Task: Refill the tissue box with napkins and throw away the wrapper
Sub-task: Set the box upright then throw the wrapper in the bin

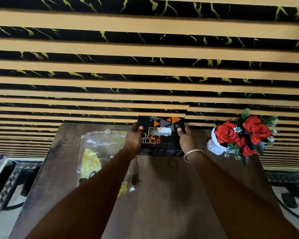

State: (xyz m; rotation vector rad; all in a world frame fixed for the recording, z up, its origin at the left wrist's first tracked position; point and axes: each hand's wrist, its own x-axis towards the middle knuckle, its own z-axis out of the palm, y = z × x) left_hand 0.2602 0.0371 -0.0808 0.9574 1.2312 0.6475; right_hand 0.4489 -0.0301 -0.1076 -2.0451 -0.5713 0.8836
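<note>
A black tissue box (pixel 162 135) with orange and grey triangles sits at the far edge of the dark wooden table (pixel 162 187), against the striped wall. White napkin shows through its torn top slot. My left hand (pixel 134 140) grips the box's left end, thumb on top. My right hand (pixel 187 141), with a bangle at the wrist, grips its right end. A clear plastic wrapper (pixel 102 152) with a yellow print lies flat on the table to the left, partly under my left forearm.
A white vase of red artificial roses (pixel 240 135) stands on the table's far right corner. A wall of tan and black marble stripes (pixel 145 66) rises right behind the table. Patterned floor shows on both sides.
</note>
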